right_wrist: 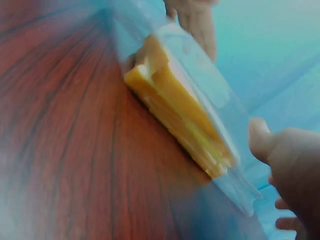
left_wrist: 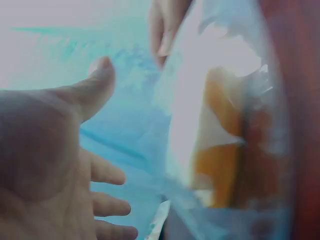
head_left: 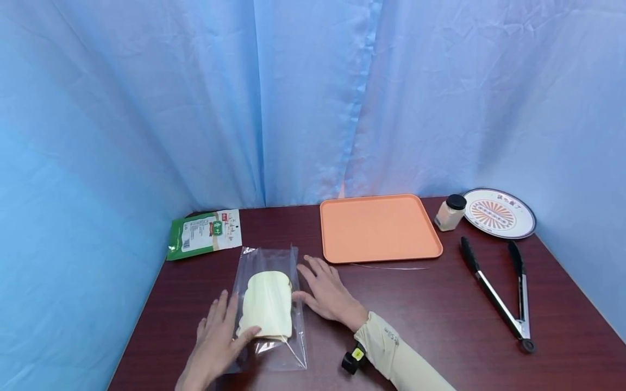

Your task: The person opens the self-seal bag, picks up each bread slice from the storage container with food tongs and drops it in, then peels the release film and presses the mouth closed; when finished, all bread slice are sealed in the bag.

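Observation:
Sliced white bread (head_left: 267, 304), stacked like a sandwich, lies inside a clear plastic bag (head_left: 266, 258) on the table. Its brown crust (right_wrist: 172, 112) shows from the side in the right wrist view. My left hand (head_left: 214, 335) is at the bag's left side, fingers extended and thumb reaching over the bread's lower left corner. On the opposite side, my right hand (head_left: 331, 293) has its fingers spread by the bag's right edge. Neither hand grips anything. Whether the fingertips press the bag cannot be made out.
An orange tray (head_left: 381, 228) stands behind, with a thin clear strip (head_left: 388, 267) before it. Right of it are a black-lidded jar (head_left: 450, 213), a patterned plate (head_left: 499, 213) and spread black-tipped tongs (head_left: 499, 300). A green-and-white packet (head_left: 204, 233) lies back left. Blue curtains (head_left: 313, 108) border the table.

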{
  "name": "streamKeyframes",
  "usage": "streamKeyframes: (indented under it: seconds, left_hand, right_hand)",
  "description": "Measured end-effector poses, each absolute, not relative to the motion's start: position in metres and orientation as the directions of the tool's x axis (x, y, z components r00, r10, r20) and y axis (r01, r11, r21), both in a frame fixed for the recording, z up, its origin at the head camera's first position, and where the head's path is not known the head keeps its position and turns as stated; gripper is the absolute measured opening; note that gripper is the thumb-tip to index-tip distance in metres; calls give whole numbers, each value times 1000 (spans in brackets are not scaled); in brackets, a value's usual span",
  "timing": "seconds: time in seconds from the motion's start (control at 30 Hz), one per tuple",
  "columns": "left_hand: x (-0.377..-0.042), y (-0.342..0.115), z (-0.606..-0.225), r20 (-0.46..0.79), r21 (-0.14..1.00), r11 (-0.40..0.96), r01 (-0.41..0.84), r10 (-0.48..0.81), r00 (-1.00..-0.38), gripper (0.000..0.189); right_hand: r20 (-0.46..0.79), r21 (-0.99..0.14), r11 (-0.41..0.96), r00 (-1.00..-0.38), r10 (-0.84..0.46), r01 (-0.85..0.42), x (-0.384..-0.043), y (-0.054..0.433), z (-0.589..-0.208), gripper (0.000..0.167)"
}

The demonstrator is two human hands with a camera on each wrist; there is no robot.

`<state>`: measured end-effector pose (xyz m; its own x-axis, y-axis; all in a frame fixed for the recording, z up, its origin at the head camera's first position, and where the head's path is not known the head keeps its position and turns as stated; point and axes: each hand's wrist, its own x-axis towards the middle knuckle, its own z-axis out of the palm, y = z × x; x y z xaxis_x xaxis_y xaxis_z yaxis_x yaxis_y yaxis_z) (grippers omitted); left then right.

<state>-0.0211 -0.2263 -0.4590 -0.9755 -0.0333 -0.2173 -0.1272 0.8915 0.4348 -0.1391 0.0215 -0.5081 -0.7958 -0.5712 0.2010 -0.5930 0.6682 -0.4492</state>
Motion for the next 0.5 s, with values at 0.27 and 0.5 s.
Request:
streamKeyframes:
  seconds: [0.27,0.5]
  left_hand:
    - [-70,-262,-453,-315,750,577,-323,-118,-942,84]
    - [-98,-278,-470,-404,868,242,-433,-163,-900,63]
  right_hand:
    - [-6,-905,400,-933,-361,-148,-149,18,-510,44]
    - [-235,-966,185,-908,-347,179,-162,10,-511,41]
